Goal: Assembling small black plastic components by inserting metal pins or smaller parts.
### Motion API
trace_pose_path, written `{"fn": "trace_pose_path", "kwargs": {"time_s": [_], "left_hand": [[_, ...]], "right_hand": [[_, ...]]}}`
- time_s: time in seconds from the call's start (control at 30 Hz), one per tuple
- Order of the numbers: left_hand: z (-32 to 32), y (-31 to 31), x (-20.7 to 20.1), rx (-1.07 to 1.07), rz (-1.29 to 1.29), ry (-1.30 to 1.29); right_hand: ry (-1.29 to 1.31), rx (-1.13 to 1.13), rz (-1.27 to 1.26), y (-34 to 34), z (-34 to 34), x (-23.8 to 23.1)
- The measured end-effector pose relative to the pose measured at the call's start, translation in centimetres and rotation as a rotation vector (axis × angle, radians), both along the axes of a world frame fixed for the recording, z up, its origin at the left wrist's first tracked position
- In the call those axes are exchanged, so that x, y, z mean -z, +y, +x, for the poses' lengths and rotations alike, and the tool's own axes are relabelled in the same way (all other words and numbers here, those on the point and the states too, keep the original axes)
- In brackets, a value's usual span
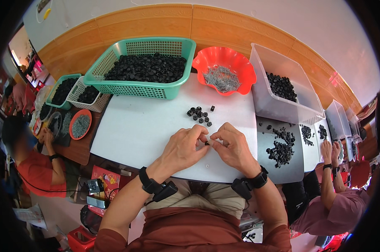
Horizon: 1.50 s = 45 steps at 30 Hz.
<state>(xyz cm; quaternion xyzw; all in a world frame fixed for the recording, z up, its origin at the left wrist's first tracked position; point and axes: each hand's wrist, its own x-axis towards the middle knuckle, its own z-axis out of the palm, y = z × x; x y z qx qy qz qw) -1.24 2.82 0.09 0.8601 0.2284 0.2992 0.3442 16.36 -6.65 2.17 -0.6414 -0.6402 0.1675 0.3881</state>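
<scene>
Over the white table sheet [131,130], my left hand [183,147] and my right hand [232,148] meet fingertip to fingertip. Between them a small black part [207,143] shows, mostly covered by the fingers. My left hand is closed in a pinch on it. The right thumb and forefinger are pinched together against its right side; whatever they hold is too small to make out. Just beyond the hands lies a loose group of small black round parts [198,113], some with a hole in the middle.
At the back stand a green basket [135,89] of black parts, a red scalloped bowl [202,59] of thin metal pieces and a clear bin [278,105] with black parts. More black parts [281,153] lie to the right. Co-workers sit on both sides.
</scene>
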Motion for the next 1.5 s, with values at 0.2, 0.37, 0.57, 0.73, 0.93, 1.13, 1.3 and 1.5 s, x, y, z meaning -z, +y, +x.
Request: {"fn": "trace_pose_path", "kwargs": {"time_s": [0.2,0.37,0.57,0.73,0.93,1.13,1.3,1.5], "left_hand": [[0.0,0.0,0.1,-0.001,0.007,-0.007],[-0.1,0.0,0.0,0.0,-0.002,-0.003],[-0.1,-0.1,0.0,0.005,-0.011,0.015],[-0.1,0.0,0.1,0.007,-0.022,0.007],[-0.2,0.1,-0.4,0.003,-0.165,0.002],[-0.3,0.2,-1.2,0.042,-0.449,-0.053],[-0.5,0.6,-0.5,0.162,-0.593,-0.174],[-0.7,0.8,-0.6,0.215,-0.771,-0.247]], "right_hand": [[0.013,-0.006,0.006,-0.1,0.1,-0.1],[0.029,-0.012,0.005,-0.2,0.1,0.0],[-0.009,-0.048,0.05,-0.3,0.3,0.4],[-0.195,-0.103,0.084,-0.4,0.3,0.2],[-0.205,-0.139,0.059,-0.8,0.1,-0.2],[-0.088,-0.127,0.02,-1.2,-0.4,-1.2],[-0.106,-0.129,0.121,-1.3,-0.2,0.2],[-0.018,-0.077,0.186,-1.6,-1.2,-0.2]]}}
